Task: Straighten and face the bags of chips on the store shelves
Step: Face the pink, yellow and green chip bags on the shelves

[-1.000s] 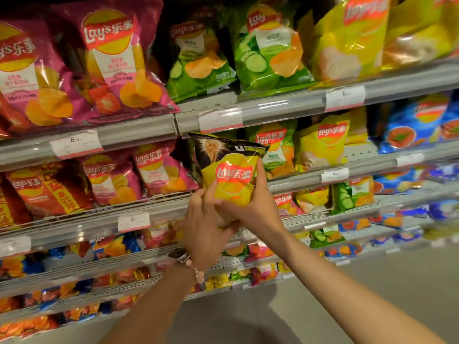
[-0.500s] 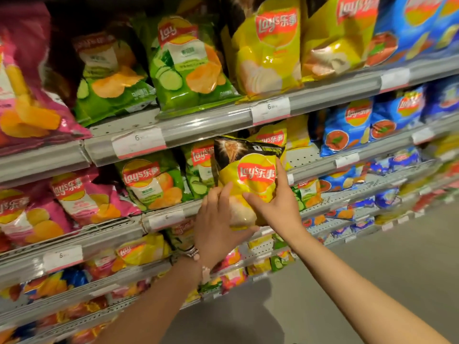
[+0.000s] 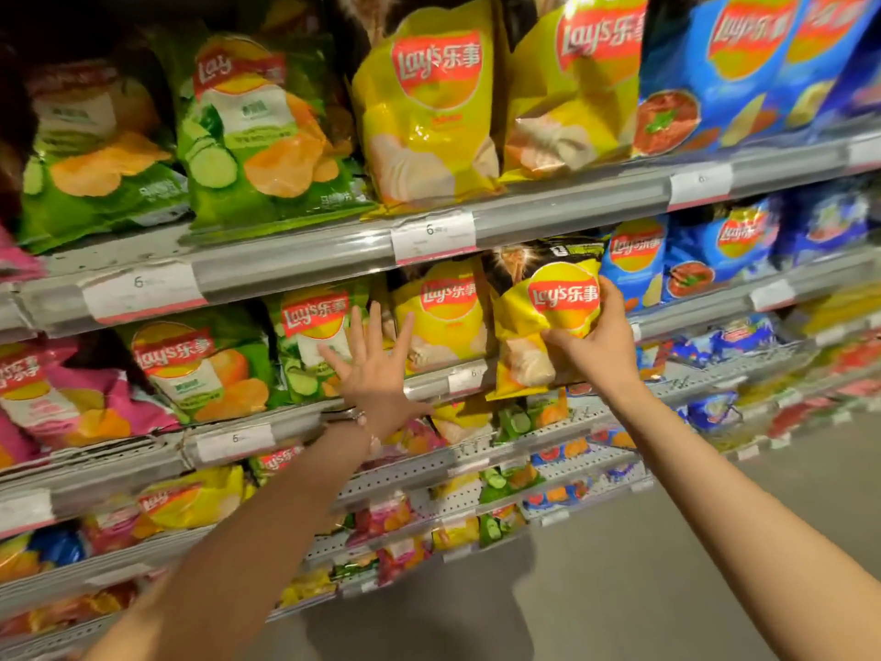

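Yellow bag (image 3: pixel 543 326): my left hand (image 3: pixel 376 369) just released it, fingers spread wide at nine o'clock; right hand (image 3: pixel 596 345) alone grips it for shelving.

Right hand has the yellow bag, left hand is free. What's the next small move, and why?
Probably slide the held yellow bag back onto the second shelf beside the other yellow bag. The right hand holds it out past the shelf edge; the open left hand is beside them.

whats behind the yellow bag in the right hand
Behind the yellow bag held by the right hand is the second shelf's rail, with a blue bag at its right edge. The slot directly behind it is covered, so its contents can't be seen.
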`<state>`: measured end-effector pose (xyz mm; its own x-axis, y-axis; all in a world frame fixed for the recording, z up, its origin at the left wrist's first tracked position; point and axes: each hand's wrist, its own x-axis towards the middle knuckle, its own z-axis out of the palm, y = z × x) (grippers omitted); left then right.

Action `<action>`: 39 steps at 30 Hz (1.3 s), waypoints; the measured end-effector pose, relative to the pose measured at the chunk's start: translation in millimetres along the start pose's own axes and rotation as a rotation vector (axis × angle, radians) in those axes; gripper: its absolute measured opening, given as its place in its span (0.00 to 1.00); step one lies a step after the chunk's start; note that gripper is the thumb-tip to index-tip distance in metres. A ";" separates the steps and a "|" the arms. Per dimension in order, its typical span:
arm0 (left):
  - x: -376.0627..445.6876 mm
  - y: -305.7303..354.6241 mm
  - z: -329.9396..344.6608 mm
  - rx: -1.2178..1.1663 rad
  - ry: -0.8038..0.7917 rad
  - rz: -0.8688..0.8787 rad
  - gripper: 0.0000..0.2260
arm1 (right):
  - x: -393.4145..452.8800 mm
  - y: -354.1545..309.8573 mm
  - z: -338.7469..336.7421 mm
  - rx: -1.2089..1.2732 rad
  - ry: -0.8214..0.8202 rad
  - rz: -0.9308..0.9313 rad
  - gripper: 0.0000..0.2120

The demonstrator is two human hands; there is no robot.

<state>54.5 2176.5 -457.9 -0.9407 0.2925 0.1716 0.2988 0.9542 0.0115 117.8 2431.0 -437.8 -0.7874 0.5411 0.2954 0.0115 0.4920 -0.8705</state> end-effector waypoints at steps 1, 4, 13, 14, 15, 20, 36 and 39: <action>5.4 4.3 2.8 0.070 -0.015 -0.036 0.59 | 7.9 3.2 -2.3 0.018 -0.006 -0.005 0.42; 18.3 10.7 7.8 0.150 -0.034 -0.132 0.56 | 26.8 10.4 -6.0 0.065 -0.043 -0.047 0.42; 14.5 15.7 10.9 0.414 0.415 -0.080 0.35 | 70.9 23.8 12.4 -0.004 -0.138 -0.233 0.40; 16.0 15.9 11.6 0.439 0.490 -0.059 0.30 | 73.4 25.6 16.2 -0.014 -0.158 -0.226 0.40; 18.8 14.9 12.1 0.447 0.560 -0.035 0.25 | 75.2 27.9 19.7 -0.014 -0.179 -0.210 0.40; 25.3 15.7 16.6 0.424 0.548 -0.068 0.24 | 82.4 39.5 25.3 -0.027 -0.241 -0.168 0.39; 19.5 17.3 9.9 0.462 0.400 -0.080 0.33 | 74.3 37.9 34.3 -0.015 -0.164 -0.080 0.39; 25.5 13.1 13.7 0.435 0.443 -0.059 0.29 | 67.7 35.8 38.8 -0.021 -0.096 -0.067 0.40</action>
<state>32.2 2197.3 -466.9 -0.7697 0.2743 0.5765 0.0685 0.9332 -0.3527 40.9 2458.8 -464.3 -0.8423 0.4392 0.3125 -0.0306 0.5398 -0.8413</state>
